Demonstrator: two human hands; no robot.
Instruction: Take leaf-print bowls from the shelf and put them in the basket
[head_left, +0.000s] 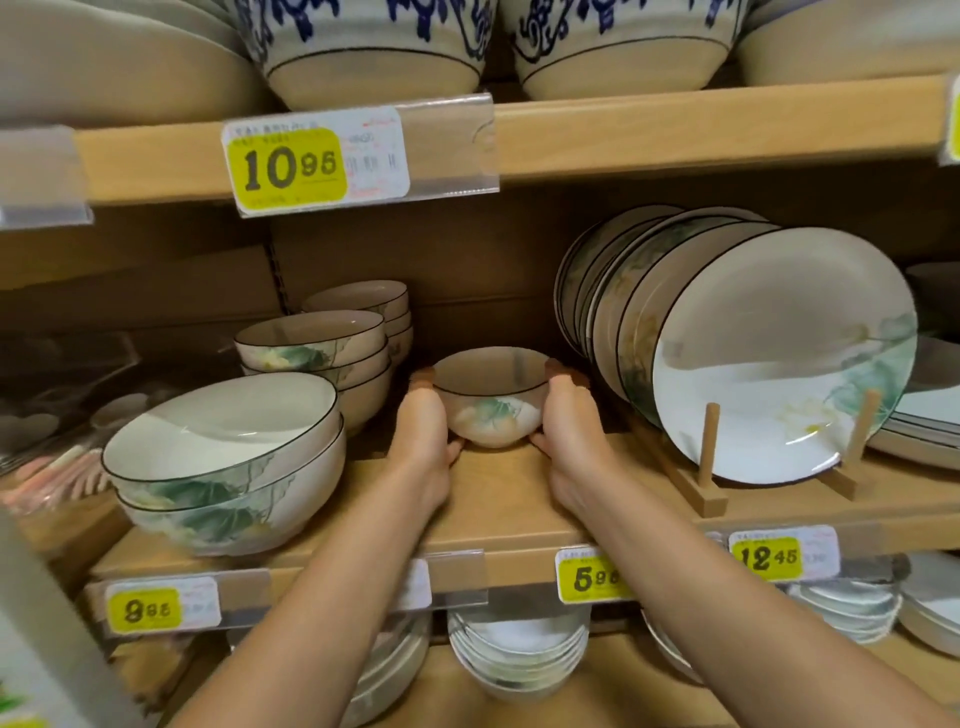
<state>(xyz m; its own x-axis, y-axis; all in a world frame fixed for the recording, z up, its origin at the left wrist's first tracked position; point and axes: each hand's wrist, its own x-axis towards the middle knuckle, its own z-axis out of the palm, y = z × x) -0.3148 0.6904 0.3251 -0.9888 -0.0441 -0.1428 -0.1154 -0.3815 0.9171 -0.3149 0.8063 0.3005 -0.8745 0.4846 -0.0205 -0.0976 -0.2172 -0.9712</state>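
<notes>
A small white leaf-print bowl (491, 400) with a dark rim stands on the middle wooden shelf (498, 499), between both my hands. My left hand (423, 431) grips its left side, fingers curled behind the rim and thumb under the base. My right hand (569, 421) grips its right side the same way. Two large leaf-print bowls (223, 467) sit stacked at the front left. Behind them are a stack of medium leaf-print bowls (317, 353) and a further stack (363, 306). No basket is in view.
Leaf-print plates (769, 353) lean in a wooden rack (706, 467) right of the bowl. Blue-patterned bowls (363, 47) fill the shelf above. Small bowls (519, 649) sit on the shelf below. Yellow price tags (288, 166) line the shelf edges.
</notes>
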